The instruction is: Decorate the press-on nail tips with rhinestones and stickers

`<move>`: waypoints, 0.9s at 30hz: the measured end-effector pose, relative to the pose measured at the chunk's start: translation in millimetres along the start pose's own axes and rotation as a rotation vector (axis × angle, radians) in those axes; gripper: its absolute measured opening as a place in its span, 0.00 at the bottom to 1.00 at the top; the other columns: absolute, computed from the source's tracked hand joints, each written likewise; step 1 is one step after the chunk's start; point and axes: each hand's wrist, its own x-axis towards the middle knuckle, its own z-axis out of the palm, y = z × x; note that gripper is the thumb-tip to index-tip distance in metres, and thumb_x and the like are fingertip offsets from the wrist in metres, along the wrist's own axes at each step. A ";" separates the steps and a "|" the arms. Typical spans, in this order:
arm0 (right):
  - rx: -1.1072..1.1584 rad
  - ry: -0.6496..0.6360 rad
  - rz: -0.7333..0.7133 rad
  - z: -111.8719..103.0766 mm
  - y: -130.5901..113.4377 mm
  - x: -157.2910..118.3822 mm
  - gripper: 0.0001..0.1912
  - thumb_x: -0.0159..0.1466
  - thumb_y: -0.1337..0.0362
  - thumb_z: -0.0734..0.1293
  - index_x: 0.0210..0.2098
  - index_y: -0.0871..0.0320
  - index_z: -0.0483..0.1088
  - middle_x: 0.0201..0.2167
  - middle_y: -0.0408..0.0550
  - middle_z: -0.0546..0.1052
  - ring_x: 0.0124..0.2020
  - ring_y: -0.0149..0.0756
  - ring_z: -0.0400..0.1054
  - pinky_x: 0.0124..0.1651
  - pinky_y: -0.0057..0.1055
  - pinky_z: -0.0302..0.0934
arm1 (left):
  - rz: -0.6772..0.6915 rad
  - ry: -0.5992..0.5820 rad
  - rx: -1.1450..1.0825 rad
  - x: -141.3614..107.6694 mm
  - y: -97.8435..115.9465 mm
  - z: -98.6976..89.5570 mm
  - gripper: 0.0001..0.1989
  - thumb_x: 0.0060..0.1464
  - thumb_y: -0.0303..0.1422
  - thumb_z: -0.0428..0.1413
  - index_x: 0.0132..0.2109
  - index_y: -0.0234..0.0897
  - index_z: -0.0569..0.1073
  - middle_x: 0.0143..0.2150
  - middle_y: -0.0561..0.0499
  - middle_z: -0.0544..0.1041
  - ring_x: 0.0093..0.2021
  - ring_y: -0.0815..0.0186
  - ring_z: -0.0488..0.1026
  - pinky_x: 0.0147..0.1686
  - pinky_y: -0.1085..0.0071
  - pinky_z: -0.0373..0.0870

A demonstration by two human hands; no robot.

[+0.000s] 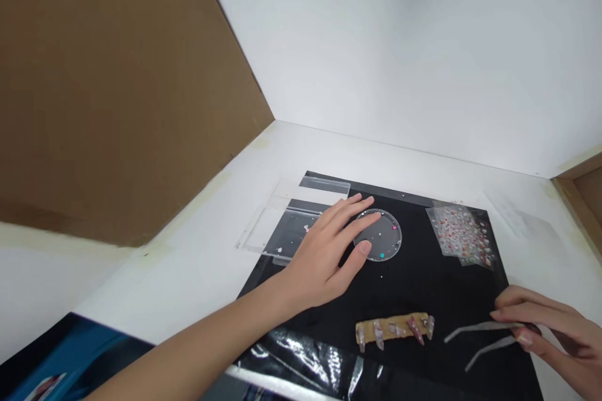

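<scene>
In the head view, the left hand (324, 257) reaches over a round clear dish (384, 239) on the black mat (423, 288), fingers loosely spread, contact unclear. The right hand (557, 332) pinches tweezers (489, 326), prongs apart, just beside a tan strip (369, 328) bearing decorated nail tips (379, 333); sparkly sheets (458, 233) lie beyond.

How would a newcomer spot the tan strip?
Start from the black mat. Toward its near edge, just left of the tweezers in the right hand, lies a short tan strip. Unlike the clear round dish farther back, it is opaque and carries five nail-shaped pieces in a row.
</scene>
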 end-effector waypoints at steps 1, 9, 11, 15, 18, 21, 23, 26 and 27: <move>0.016 -0.006 -0.007 2.8 -1.7 1.7 0.17 0.74 0.44 0.72 0.41 0.46 0.88 0.37 0.52 0.87 0.33 0.39 0.84 0.34 0.19 0.75 | 0.004 -0.003 0.004 -0.2 0.0 0.2 0.20 0.83 0.38 0.44 0.73 0.42 0.68 0.76 0.48 0.71 0.79 0.59 0.63 0.76 0.46 0.67; 0.051 0.033 -0.067 21.1 -10.3 17.1 0.17 0.75 0.43 0.71 0.44 0.43 0.89 0.32 0.49 0.86 0.32 0.37 0.84 0.34 0.17 0.74 | 0.018 -0.032 -0.032 -4.2 0.4 6.9 0.21 0.83 0.39 0.44 0.72 0.40 0.69 0.74 0.50 0.73 0.79 0.61 0.64 0.80 0.50 0.59; 0.063 0.043 -0.079 24.1 -12.6 18.3 0.16 0.75 0.43 0.71 0.41 0.43 0.88 0.31 0.48 0.85 0.31 0.36 0.84 0.33 0.17 0.74 | 0.016 -0.027 -0.056 -4.0 1.2 9.2 0.20 0.83 0.39 0.46 0.71 0.39 0.71 0.73 0.51 0.75 0.78 0.62 0.66 0.82 0.55 0.54; 0.195 0.082 0.060 34.6 -16.3 8.2 0.16 0.74 0.43 0.72 0.40 0.43 0.88 0.33 0.47 0.84 0.22 0.29 0.75 0.26 0.18 0.70 | 0.072 0.086 -0.105 -0.5 2.9 13.3 0.14 0.79 0.33 0.54 0.66 0.38 0.74 0.56 0.56 0.86 0.66 0.70 0.79 0.82 0.65 0.51; 0.259 0.137 0.231 42.4 -18.5 -3.1 0.20 0.72 0.39 0.73 0.38 0.46 0.87 0.35 0.48 0.83 0.19 0.26 0.68 0.23 0.21 0.68 | 0.110 0.184 -0.172 2.8 4.0 14.3 0.13 0.75 0.25 0.59 0.63 0.35 0.76 0.35 0.62 0.84 0.39 0.76 0.83 0.80 0.66 0.57; 0.246 0.115 0.282 45.5 -17.4 -8.6 0.24 0.70 0.36 0.73 0.36 0.48 0.87 0.35 0.51 0.83 0.20 0.27 0.67 0.24 0.24 0.69 | 0.108 0.231 -0.195 4.5 4.3 12.9 0.11 0.73 0.23 0.59 0.59 0.33 0.78 0.26 0.65 0.76 0.25 0.78 0.73 0.78 0.64 0.63; 0.237 0.103 0.291 45.1 -13.5 -9.1 0.25 0.70 0.36 0.73 0.36 0.49 0.87 0.35 0.52 0.83 0.20 0.27 0.66 0.23 0.25 0.69 | 0.099 0.240 -0.190 4.7 3.8 11.7 0.10 0.74 0.25 0.59 0.58 0.32 0.79 0.25 0.65 0.73 0.24 0.78 0.72 0.77 0.64 0.63; 0.239 0.125 0.273 41.7 -3.9 -6.5 0.23 0.68 0.36 0.75 0.35 0.48 0.88 0.35 0.53 0.84 0.22 0.30 0.71 0.23 0.23 0.70 | 0.095 0.223 -0.210 4.1 2.3 10.7 0.10 0.76 0.32 0.60 0.59 0.32 0.78 0.25 0.65 0.76 0.27 0.79 0.78 0.79 0.67 0.60; 0.247 0.131 0.251 39.5 -0.3 -4.6 0.22 0.67 0.37 0.76 0.36 0.48 0.88 0.35 0.53 0.84 0.22 0.31 0.72 0.23 0.23 0.69 | 0.100 0.219 -0.224 3.8 1.8 10.7 0.11 0.77 0.34 0.60 0.59 0.32 0.78 0.27 0.64 0.78 0.29 0.79 0.80 0.79 0.68 0.59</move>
